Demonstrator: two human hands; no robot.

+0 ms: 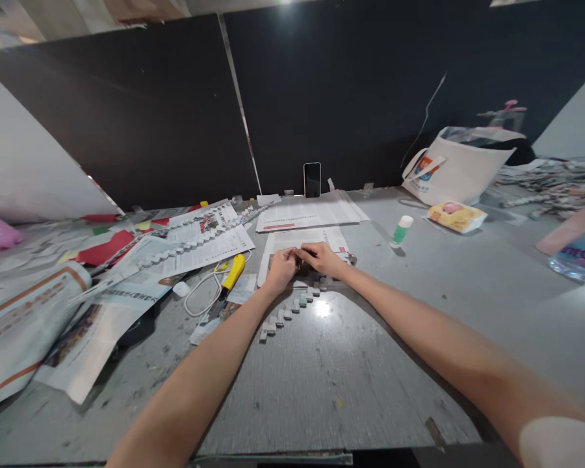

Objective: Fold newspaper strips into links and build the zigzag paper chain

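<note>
Both your left hand (pixel 281 266) and right hand (pixel 322 257) pinch closed on the far end of the folded paper chain (pixel 292 305), several links trailing toward the counter's (pixel 351 377) near edge, with newspaper sheets (pixel 302 240) unfolded beyond.

1. Two bare forearms are seen, reaching from the lower edge of the picture toward twelve o'clock.
2. The left hand (pixel 281 268) is left uncovered; no glove, ring or watch is shown on it.
3. The right hand (pixel 324 258) is likewise uncovered, and its wrist is kept free of bands.
4. A pale, whitish short sleeve (pixel 560 442) is worn on the right upper arm, seen at five o'clock in the corner.
5. The sleeve's edge is rounded and plain; no print or marking can be made out.
6. The left arm is shown bare up to the frame's edge at seven o'clock.
</note>
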